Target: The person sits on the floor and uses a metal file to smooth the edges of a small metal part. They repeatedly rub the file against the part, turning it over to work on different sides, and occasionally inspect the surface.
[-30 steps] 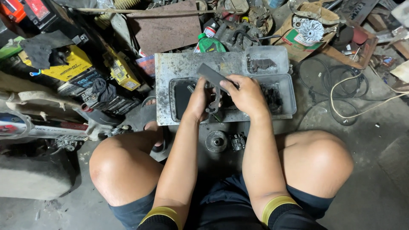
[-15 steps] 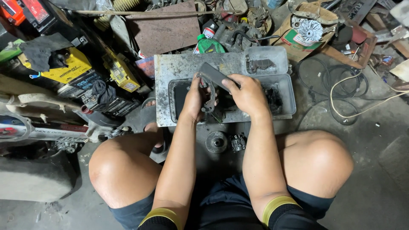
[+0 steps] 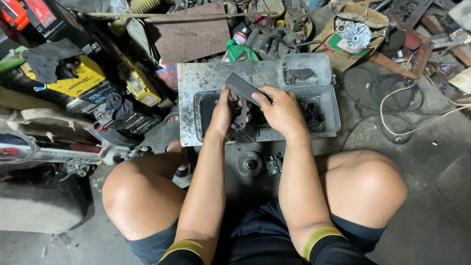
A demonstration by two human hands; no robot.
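I squat on the floor over a grimy metal plate [image 3: 206, 78]. My right hand [image 3: 280, 109] grips a dark flat rectangular block [image 3: 244, 88], angled up to the left. My left hand [image 3: 223, 114] holds a curved metal part [image 3: 241, 114] under that block, above a dark rectangular tray [image 3: 200, 114]. Both hands are close together, almost touching. What lies under the hands in the tray is hidden.
A clear plastic tub [image 3: 327, 105] with greasy parts sits right of my hands, a smaller tub [image 3: 304, 68] behind it. A round metal part [image 3: 249, 164] lies between my knees. Batteries [image 3: 73, 81], a green bottle [image 3: 239, 51], cables [image 3: 392, 108] and a motorcycle part [image 3: 44, 147] crowd around.
The dark block in my right hand has shifted slightly left and up over the tray. My left hand has stayed in place on the curved part.
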